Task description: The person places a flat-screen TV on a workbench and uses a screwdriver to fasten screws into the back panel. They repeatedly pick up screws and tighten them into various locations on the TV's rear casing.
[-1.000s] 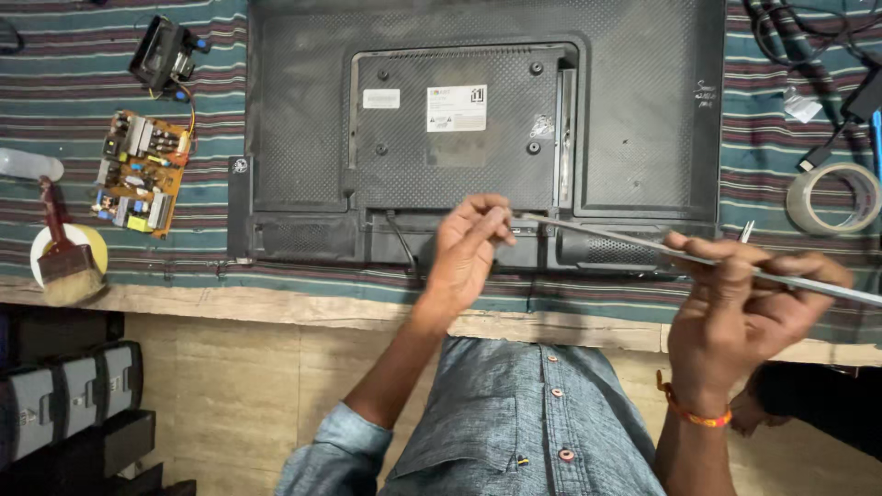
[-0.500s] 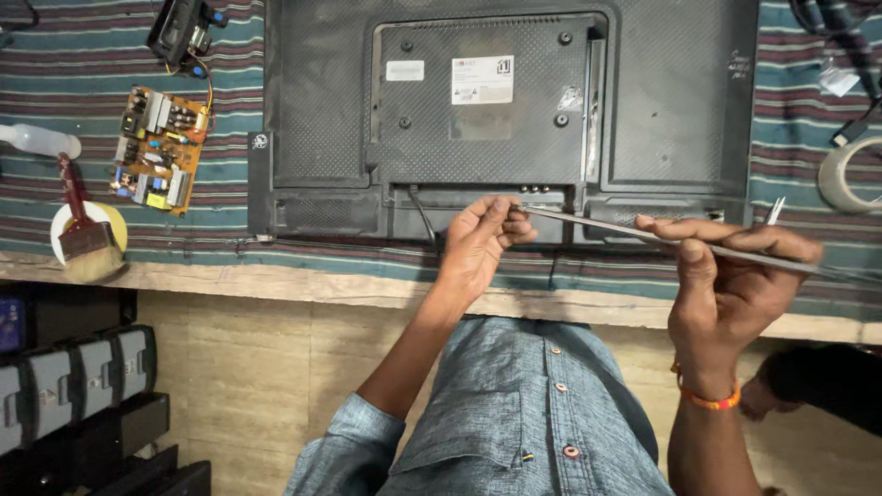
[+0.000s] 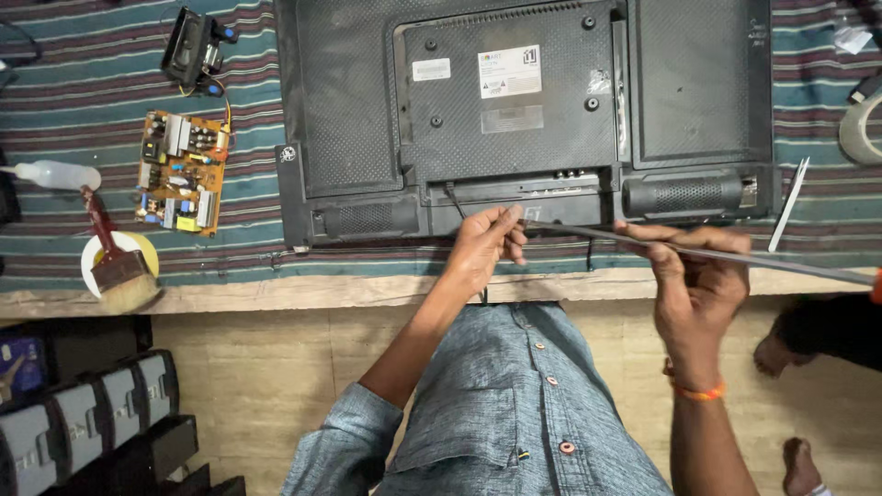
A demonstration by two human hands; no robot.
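Two hands grip one long thin strip along the TV back's six-o'clock edge: the left hand pinches its nine-o'clock tip, the right hand curls around mid-length, the axis running nine to three o'clock, over the striped surface.

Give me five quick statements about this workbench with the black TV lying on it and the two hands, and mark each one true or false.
1. The television lies face down, its back panel up. True.
2. The right hand grips a long thin rod. True.
3. The left hand holds the paintbrush. False: the brush lies far off on a round tape roll; the left hand pinches the rod's tip at the television's lower edge.
4. A circuit board lies on the striped cloth. True.
5. The circuit board sits on top of the television. False: it lies beside it.
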